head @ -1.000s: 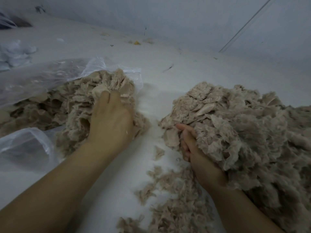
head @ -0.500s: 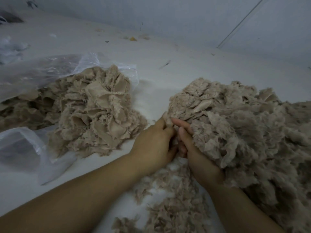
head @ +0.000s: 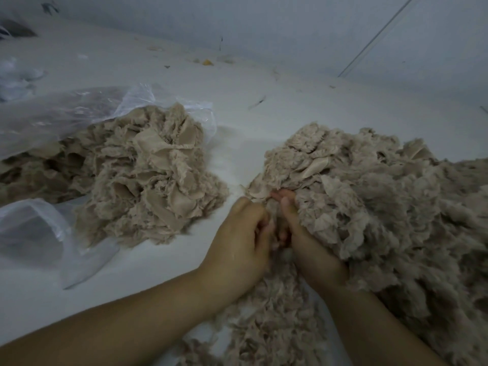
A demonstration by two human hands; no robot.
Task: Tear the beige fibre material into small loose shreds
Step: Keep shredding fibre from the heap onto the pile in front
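Observation:
A big heap of beige fibre material (head: 383, 207) fills the right side of the white surface. My right hand (head: 309, 247) is dug into its near left edge, fingers curled around a clump of the fibre. My left hand (head: 237, 239) is pressed close against it, fingers curled onto the same clump. A second beige pile (head: 148, 180) lies at the left, spilling from a clear plastic bag (head: 52, 120). Small loose shreds (head: 274, 313) are scattered on the surface below my hands.
The white surface (head: 237, 112) runs back to a pale wall (head: 290, 27). A white fluffy lump (head: 15, 77) sits at the far left edge. Small bits of debris (head: 207, 62) lie near the wall. A flap of the clear bag (head: 34, 225) lies at the near left.
My left hand left the left pile and crossed over to the right heap, where it now meets my right hand on one clump. My right hand stayed at the heap's edge.

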